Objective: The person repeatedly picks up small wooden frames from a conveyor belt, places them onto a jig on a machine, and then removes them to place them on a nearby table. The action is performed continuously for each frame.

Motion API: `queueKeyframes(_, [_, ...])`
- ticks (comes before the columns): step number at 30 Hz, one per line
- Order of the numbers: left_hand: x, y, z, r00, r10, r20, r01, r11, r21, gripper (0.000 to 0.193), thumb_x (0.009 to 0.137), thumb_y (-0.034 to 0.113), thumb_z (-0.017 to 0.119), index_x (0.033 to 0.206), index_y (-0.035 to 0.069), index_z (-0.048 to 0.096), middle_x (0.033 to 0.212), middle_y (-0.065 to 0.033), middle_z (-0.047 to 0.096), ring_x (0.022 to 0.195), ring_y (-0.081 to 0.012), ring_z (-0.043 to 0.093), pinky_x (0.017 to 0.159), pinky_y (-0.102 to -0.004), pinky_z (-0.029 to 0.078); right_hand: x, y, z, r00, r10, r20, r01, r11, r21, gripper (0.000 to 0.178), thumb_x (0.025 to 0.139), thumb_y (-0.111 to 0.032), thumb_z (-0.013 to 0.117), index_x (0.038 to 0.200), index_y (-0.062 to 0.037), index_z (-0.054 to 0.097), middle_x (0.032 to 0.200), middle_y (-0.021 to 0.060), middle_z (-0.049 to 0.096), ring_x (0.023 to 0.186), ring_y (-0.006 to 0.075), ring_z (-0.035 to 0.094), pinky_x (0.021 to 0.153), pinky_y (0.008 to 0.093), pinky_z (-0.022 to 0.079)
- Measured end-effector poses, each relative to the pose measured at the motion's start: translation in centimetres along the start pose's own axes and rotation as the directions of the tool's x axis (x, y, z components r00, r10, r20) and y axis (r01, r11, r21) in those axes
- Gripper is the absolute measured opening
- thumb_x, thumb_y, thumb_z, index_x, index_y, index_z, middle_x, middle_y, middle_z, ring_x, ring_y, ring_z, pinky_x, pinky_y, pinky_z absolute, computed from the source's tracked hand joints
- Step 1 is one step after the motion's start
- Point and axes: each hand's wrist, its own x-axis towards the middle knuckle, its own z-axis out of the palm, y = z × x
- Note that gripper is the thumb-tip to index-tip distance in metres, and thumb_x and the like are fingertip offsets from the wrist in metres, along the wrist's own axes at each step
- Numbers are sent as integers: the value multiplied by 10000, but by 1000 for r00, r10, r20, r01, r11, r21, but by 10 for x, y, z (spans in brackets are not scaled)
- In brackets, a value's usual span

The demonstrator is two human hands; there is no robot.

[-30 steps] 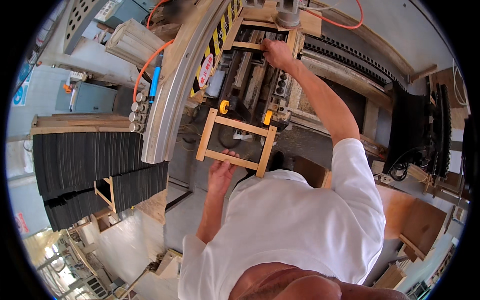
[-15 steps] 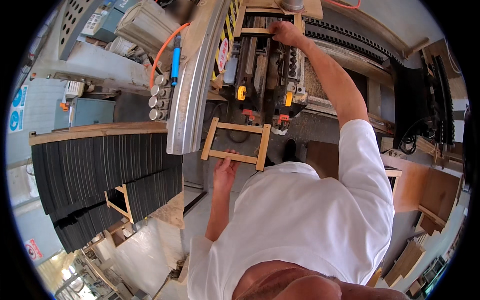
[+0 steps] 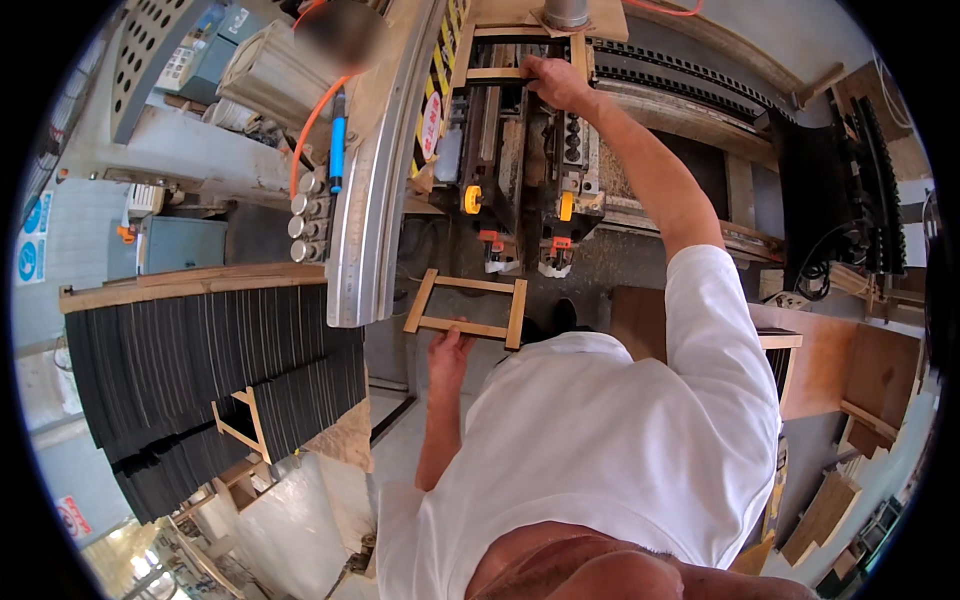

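My left hand (image 3: 450,352) grips a small rectangular wooden frame (image 3: 474,285) by its near rail, fingers curled around the wood. This frame hangs in the air in front of the machine (image 3: 520,150), its crossbars open in the middle. Farther off, my right hand (image 3: 556,82) is closed on the near right part of a second wooden frame (image 3: 497,73) that lies across the machine's two rails. My fingertips there are partly hidden by the hand itself. A round metal cylinder (image 3: 566,14) stands at that frame's far edge.
Left of me is a long stack of dark strips (image 3: 200,350) with another wooden frame (image 3: 258,425) on it. A metal beam (image 3: 365,240) runs beside the machine, with a blue pen-shaped tool (image 3: 337,150) and an orange hose (image 3: 309,130). Wooden boards (image 3: 815,365) stand at right.
The view has shifted a little. My left hand and its frame are slightly farther from the machine's front ends. My right hand stays at the frame on the machine.
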Motion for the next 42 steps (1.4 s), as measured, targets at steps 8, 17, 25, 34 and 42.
queueKeyframes(8, [11, -16, 39, 999, -35, -31, 36, 999, 19, 226, 946, 105, 588, 1157, 33, 552, 1180, -98, 624, 1078, -225, 605, 949, -404, 496, 3, 3, -8, 996, -82, 20, 80, 994, 72, 236, 758, -63, 680, 967, -41, 572, 893, 170, 668, 898, 398, 623, 761, 477, 487])
queueKeyframes(17, [8, -22, 63, 998, -10, -55, 14, 997, 72, 236, 954, 144, 580, 1161, 37, 544, 1198, -87, 618, 1069, -215, 600, 952, -407, 475, 1, -7, -17, 992, -70, 101, 80, 992, -99, 230, 788, -88, 645, 1007, -83, 574, 864, 145, 684, 897, 357, 640, 826, 482, 462])
queueKeyframes(25, [4, -27, 57, 988, 58, -146, -34, 986, 164, 244, 943, 143, 596, 1163, 40, 570, 1184, -72, 633, 1045, -192, 608, 903, -381, 504, 2, -2, -13, 990, -97, 104, 112, 982, -150, 268, 805, -138, 646, 1051, -92, 549, 911, 133, 691, 927, 346, 635, 840, 467, 431])
queueKeyframes(34, [-68, 0, 58, 917, 317, -244, -240, 924, 299, 380, 950, 156, 597, 1296, 17, 519, 1188, -81, 637, 1086, -197, 612, 911, -368, 519, 7, 17, -4, 991, -93, 96, 104, 988, -116, 349, 805, -218, 630, 1133, -110, 577, 965, 169, 688, 933, 388, 642, 782, 503, 503])
queueKeyframes(42, [-196, 63, 5, 671, 687, -279, -610, 726, 318, 271, 983, 107, 501, 1230, 5, 543, 1160, -83, 647, 1038, -194, 628, 880, -352, 519, 13, 41, 9, 973, -230, 10, 230, 969, -86, 280, 853, -153, 645, 1120, -109, 571, 975, 138, 696, 911, 372, 653, 753, 477, 497])
